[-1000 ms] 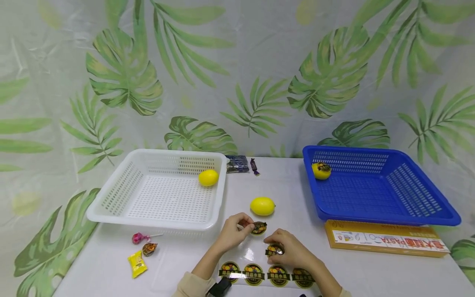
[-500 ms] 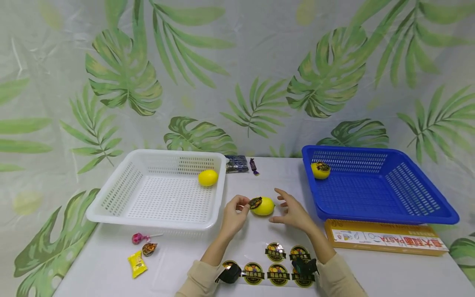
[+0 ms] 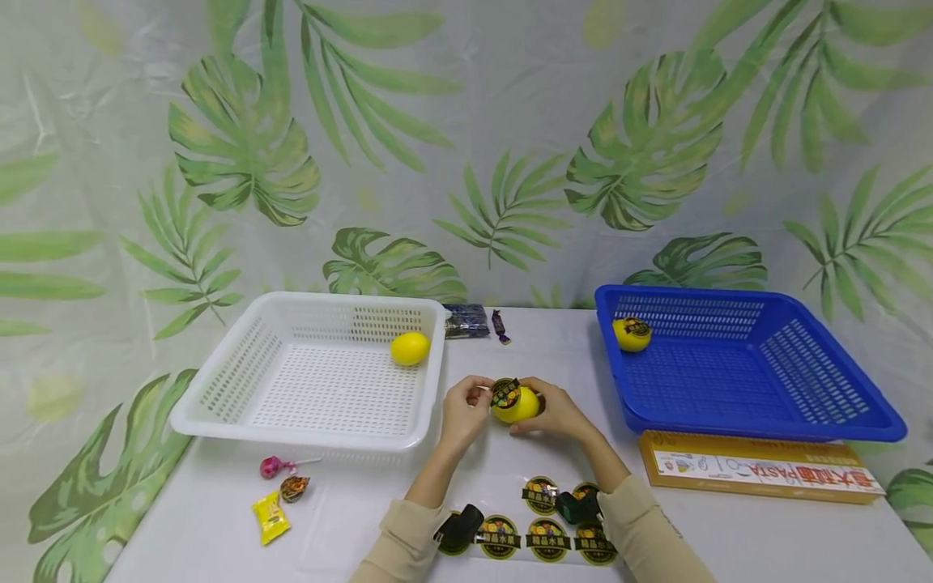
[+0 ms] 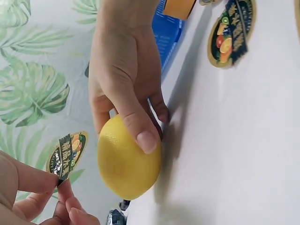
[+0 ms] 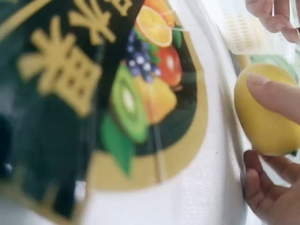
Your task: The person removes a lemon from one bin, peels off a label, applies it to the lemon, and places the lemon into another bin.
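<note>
My left hand (image 3: 463, 414) pinches a round fruit sticker (image 4: 67, 153) by its edge, between thumb and fingertips. In the head view the sticker overlaps the left end of a yellow lemon (image 3: 521, 405); the left wrist view shows it apart from the lemon. My right hand (image 3: 560, 411) grips that lemon from its right side, thumb over the near face and fingers behind it. In the right wrist view the lemon (image 5: 265, 110) is partly covered by the thumb. A sheet of matching stickers (image 3: 548, 540) lies in front, partly hidden by the wrist cameras.
A white basket (image 3: 291, 441) on the left holds one lemon (image 3: 411, 349). The blue basket (image 3: 758, 429) at right holds a stickered lemon (image 3: 631, 334) and overlaps a pasta box (image 3: 765, 470). A lollipop (image 3: 271, 467) and wrapped sweets (image 3: 270, 518) lie at front left.
Both hands have moved forward from the sticker sheet to the lemon, the left bringing a sticker. My right hand, open beside the lemon half a second ago, now grips it.
</note>
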Demonstrator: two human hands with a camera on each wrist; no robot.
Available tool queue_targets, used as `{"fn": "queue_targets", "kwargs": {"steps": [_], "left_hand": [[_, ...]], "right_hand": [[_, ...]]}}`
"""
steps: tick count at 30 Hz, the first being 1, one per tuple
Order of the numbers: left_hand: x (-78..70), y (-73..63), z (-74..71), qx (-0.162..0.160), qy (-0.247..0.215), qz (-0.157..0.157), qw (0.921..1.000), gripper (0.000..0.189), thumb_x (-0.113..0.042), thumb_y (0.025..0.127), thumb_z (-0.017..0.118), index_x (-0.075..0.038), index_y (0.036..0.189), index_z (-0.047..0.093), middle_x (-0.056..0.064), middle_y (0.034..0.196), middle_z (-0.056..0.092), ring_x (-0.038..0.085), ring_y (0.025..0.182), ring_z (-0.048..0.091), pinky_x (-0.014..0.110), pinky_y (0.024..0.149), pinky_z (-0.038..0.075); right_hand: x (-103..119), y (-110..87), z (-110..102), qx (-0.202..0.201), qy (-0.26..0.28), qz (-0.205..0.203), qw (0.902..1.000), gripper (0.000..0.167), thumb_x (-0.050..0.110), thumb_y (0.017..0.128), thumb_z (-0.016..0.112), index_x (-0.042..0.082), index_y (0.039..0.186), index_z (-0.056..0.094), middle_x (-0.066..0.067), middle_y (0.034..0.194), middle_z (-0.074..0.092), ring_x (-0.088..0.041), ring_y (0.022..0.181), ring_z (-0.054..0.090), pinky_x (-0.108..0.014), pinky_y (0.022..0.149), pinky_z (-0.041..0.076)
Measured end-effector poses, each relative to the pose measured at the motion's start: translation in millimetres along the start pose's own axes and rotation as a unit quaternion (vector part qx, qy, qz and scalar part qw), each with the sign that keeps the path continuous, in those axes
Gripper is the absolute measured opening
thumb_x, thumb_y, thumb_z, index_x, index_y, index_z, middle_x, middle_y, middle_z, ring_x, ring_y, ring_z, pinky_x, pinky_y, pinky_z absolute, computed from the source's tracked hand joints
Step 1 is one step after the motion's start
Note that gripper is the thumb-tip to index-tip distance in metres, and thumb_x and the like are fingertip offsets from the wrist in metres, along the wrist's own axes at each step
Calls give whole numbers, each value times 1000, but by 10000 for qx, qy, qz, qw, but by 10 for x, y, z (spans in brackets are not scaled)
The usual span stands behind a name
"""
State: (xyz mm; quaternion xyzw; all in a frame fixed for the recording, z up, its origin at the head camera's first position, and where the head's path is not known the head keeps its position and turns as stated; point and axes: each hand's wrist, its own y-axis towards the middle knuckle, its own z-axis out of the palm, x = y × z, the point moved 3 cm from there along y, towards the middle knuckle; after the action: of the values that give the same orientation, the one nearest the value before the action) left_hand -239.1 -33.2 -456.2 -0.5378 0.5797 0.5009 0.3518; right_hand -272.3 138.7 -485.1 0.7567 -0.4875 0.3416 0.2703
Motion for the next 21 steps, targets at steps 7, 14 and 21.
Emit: {"fn": "queue_targets", "kwargs": {"steps": [7, 14, 21], "left_hand": [[-110, 125, 42, -102, -143, 87, 9998, 16, 4, 82, 57, 1, 92, 69, 11, 78, 64, 8, 64, 47, 19, 59, 40], [-256, 246, 58, -199, -373, 203, 9989, 16, 3, 84, 58, 0, 94, 71, 12, 79, 64, 9, 67, 48, 20, 61, 41], [-345, 337, 55, -172, -432, 372, 9982, 16, 0, 85, 59, 1, 96, 71, 12, 83, 66, 9, 69, 50, 19, 62, 43]], "right_hand": [[71, 26, -46, -308, 552, -414, 9971, 66, 9, 66, 84, -3, 123, 53, -19, 115, 60, -23, 91, 59, -31, 75, 49], [148, 82, -107, -397, 1338, -635, 9882, 66, -1, 70, 79, -6, 128, 48, -23, 119, 55, -25, 96, 59, -28, 79, 51], [205, 174, -187, -467, 1656, -743, 9823, 67, -5, 70, 78, -3, 130, 47, -21, 124, 52, -31, 104, 58, -28, 83, 51]]}}
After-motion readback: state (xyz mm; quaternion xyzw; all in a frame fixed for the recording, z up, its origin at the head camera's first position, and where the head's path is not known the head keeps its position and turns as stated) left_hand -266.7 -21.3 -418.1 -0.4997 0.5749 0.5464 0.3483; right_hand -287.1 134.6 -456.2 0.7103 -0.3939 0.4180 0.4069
